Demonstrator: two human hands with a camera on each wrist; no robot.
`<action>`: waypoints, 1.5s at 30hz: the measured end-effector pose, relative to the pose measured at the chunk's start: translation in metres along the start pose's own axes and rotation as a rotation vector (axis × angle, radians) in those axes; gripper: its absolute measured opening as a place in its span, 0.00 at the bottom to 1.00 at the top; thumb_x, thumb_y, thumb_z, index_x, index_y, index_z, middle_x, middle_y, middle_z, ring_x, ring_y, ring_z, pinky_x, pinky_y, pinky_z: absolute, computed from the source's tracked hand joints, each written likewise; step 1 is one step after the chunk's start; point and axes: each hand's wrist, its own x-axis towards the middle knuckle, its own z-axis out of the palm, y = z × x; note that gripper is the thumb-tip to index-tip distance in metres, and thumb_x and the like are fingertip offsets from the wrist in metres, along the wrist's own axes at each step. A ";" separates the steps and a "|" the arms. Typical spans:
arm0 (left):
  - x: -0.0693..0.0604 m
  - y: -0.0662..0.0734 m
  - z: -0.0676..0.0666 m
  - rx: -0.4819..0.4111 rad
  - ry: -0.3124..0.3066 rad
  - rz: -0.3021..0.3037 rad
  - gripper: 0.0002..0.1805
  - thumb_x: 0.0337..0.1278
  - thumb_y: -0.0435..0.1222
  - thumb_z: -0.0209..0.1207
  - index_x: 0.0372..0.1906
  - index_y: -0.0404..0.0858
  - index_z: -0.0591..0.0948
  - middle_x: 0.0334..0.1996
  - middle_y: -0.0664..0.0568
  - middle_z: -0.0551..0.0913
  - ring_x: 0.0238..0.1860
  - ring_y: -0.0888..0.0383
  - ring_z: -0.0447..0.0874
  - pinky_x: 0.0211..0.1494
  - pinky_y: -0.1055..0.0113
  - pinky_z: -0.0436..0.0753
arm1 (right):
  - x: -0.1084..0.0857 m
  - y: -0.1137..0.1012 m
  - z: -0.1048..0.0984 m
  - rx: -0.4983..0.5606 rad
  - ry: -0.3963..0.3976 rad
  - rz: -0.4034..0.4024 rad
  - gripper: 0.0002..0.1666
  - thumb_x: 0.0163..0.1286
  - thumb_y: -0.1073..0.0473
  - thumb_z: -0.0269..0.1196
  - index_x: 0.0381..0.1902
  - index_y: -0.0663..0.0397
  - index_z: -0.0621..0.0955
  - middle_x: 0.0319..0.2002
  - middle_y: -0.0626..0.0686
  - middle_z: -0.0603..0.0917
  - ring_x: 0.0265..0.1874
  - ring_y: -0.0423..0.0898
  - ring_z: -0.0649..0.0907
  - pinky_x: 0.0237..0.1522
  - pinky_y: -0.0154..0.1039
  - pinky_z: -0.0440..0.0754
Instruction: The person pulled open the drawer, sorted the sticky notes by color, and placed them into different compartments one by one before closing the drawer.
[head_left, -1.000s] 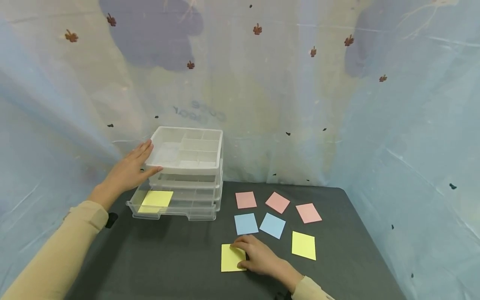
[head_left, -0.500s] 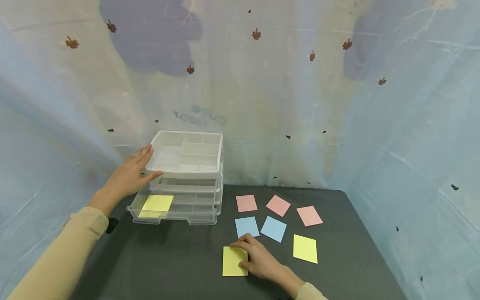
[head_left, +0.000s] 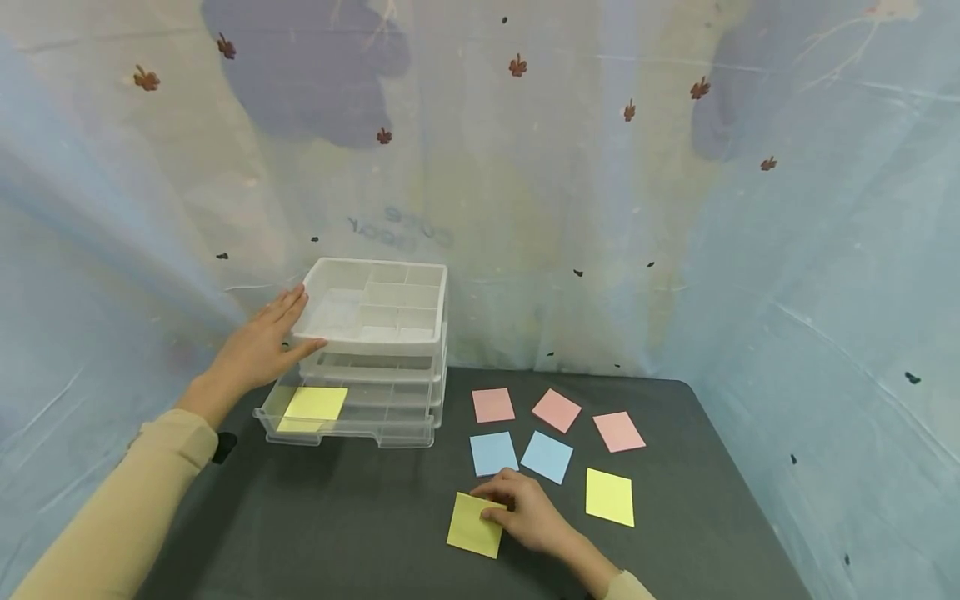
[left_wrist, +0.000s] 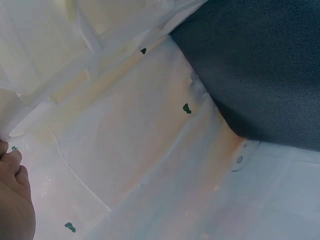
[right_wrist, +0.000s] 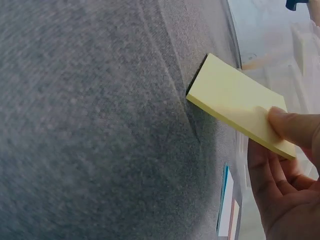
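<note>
Left hand (head_left: pixel 255 354) flat on organizer (head_left: pixel 367 345), fingers straight, probably steadying it. Drawer (head_left: pixel 405 430) sits out, likely for access. Right hand (head_left: pixel 528 512) pinches yellow pad (head_left: pixel 467 529) by one edge, tilted over table (head_left: pixel 360 517), probably keeping far edge free. Count: 3 yellow (1 held, 1 in drawer, 1 on table), 2 blue pads (head_left: pixel 492 452), 3 pink pads (head_left: pixel 492 405).

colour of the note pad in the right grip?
Pale yellow; the note pad shows best in the right wrist view.

On the far curtain (head_left: pixel 487 192), left of the middle, runs faint lettering (head_left: pixel 401 230), seen reversed; it seems to read "cute bear", though blur leaves the single letters uncertain.
</note>
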 end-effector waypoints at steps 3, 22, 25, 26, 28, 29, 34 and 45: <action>-0.001 0.000 0.002 0.002 0.004 0.006 0.53 0.74 0.60 0.56 0.85 0.36 0.42 0.85 0.42 0.39 0.83 0.36 0.42 0.83 0.39 0.47 | -0.003 0.000 -0.001 0.012 0.009 -0.008 0.13 0.67 0.65 0.73 0.48 0.49 0.91 0.37 0.41 0.82 0.35 0.32 0.78 0.35 0.28 0.81; -0.001 -0.002 0.003 0.004 0.027 0.016 0.53 0.74 0.60 0.56 0.85 0.36 0.43 0.85 0.41 0.40 0.83 0.36 0.43 0.82 0.36 0.50 | -0.003 -0.005 -0.011 0.075 0.113 -0.034 0.13 0.68 0.65 0.72 0.48 0.46 0.91 0.39 0.44 0.85 0.37 0.36 0.80 0.35 0.31 0.84; -0.001 -0.002 0.004 0.003 0.029 0.015 0.53 0.74 0.61 0.55 0.85 0.34 0.45 0.85 0.40 0.41 0.83 0.36 0.43 0.82 0.36 0.50 | -0.002 -0.010 -0.014 0.116 0.123 -0.028 0.12 0.69 0.64 0.72 0.49 0.47 0.90 0.41 0.46 0.85 0.39 0.37 0.81 0.36 0.31 0.84; -0.002 -0.002 0.004 0.005 0.029 0.014 0.53 0.74 0.61 0.55 0.84 0.34 0.45 0.85 0.40 0.41 0.83 0.36 0.43 0.82 0.36 0.51 | -0.002 -0.011 -0.016 0.129 0.125 -0.028 0.12 0.69 0.64 0.72 0.49 0.48 0.90 0.41 0.46 0.85 0.40 0.38 0.82 0.36 0.31 0.85; -0.003 -0.001 0.005 0.005 0.028 0.012 0.53 0.74 0.61 0.55 0.84 0.33 0.46 0.85 0.40 0.42 0.83 0.36 0.43 0.81 0.36 0.51 | 0.000 -0.014 -0.018 0.138 0.132 -0.033 0.12 0.69 0.64 0.71 0.49 0.48 0.90 0.42 0.47 0.85 0.40 0.38 0.82 0.37 0.31 0.85; -0.003 -0.001 0.005 0.006 0.026 0.011 0.53 0.74 0.61 0.55 0.84 0.33 0.46 0.85 0.40 0.42 0.83 0.36 0.44 0.81 0.36 0.51 | 0.001 -0.016 -0.019 0.143 0.137 -0.040 0.12 0.69 0.64 0.71 0.49 0.48 0.90 0.42 0.48 0.85 0.40 0.39 0.82 0.37 0.31 0.85; -0.003 0.000 0.005 0.007 0.025 0.011 0.53 0.74 0.60 0.55 0.84 0.34 0.44 0.85 0.40 0.41 0.82 0.35 0.43 0.82 0.36 0.51 | 0.005 -0.021 -0.026 0.150 0.180 -0.080 0.11 0.70 0.64 0.71 0.49 0.51 0.89 0.42 0.50 0.84 0.38 0.40 0.81 0.35 0.31 0.85; -0.001 -0.002 0.004 0.002 0.046 0.022 0.53 0.74 0.59 0.56 0.85 0.34 0.44 0.85 0.40 0.42 0.83 0.36 0.43 0.82 0.37 0.51 | 0.020 -0.035 -0.046 0.235 0.220 -0.116 0.12 0.71 0.65 0.69 0.52 0.56 0.88 0.43 0.54 0.82 0.41 0.41 0.82 0.41 0.31 0.87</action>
